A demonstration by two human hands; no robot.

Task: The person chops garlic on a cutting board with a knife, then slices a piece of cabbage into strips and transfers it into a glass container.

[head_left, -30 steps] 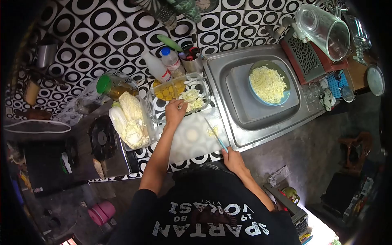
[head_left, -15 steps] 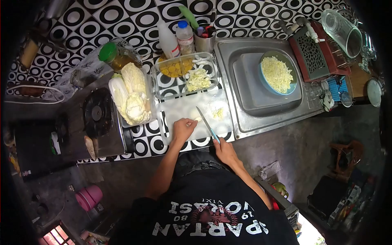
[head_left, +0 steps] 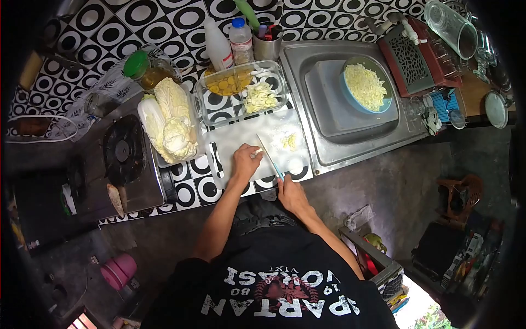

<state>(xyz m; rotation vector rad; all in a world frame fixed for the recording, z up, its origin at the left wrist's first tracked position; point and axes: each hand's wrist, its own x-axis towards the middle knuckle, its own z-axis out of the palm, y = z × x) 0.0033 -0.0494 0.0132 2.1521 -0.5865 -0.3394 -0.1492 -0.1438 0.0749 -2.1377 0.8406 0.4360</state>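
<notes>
On the translucent cutting board (head_left: pixel 233 134), my left hand (head_left: pixel 246 162) has its fingers closed on a small pale vegetable piece (head_left: pixel 257 153). My right hand (head_left: pixel 292 194) grips the light-blue handle of a knife (head_left: pixel 269 156), whose blade lies just right of that piece. Small chopped bits (head_left: pixel 288 141) rest on the board to the right of the blade. Behind the board is a divided clear container (head_left: pixel 205 118) with larger pale pieces (head_left: pixel 259 97) in its right part and orange slices (head_left: pixel 224 85) at its left.
A tray of cabbage and cauliflower (head_left: pixel 174 123) stands at the left, beside the stove (head_left: pixel 123 149). In the sink (head_left: pixel 323 129) at the right is a blue bowl of chopped vegetable (head_left: pixel 366 88). Bottles (head_left: pixel 241 41) and a utensil cup (head_left: pixel 267 48) stand behind the container.
The view has shifted slightly, so the counter items appear a little higher and to the left. The knife blade has come closer to my left fingertips.
</notes>
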